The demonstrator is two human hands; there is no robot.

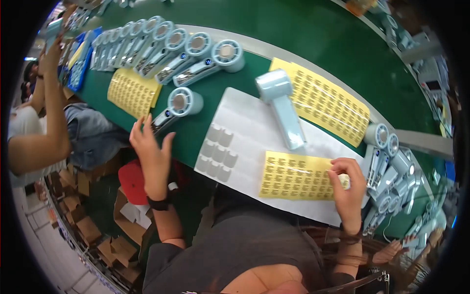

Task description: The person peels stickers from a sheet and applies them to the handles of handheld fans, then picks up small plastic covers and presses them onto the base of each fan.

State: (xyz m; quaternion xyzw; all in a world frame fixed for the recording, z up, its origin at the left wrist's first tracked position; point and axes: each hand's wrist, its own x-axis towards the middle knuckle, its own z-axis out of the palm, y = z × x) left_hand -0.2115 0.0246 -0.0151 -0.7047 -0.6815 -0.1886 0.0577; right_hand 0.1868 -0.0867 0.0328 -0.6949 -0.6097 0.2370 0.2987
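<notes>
My left hand [151, 154] has its fingers spread beside the handle of a light blue handheld fan [183, 102] lying on the green table; whether the fingertips touch it I cannot tell. My right hand [350, 188] is pinched closed over the right end of a yellow sheet of small labels [293, 176]. Anything between its thumb and finger is too small to make out, and a small whitish piece [344, 181] shows in the palm. Another light blue fan [286, 110] lies between the hands, on a white sheet [235, 112] bearing several grey stickers [215, 153] at its left.
A row of fans [198, 45] stretches along the far left, with more yellow label sheets [132, 90] [333, 105] nearby. Several fans [387, 166] are piled at the right. At the left a co-worker's arm [51, 108] holds up a fan [54, 29] near a blue tray [78, 68].
</notes>
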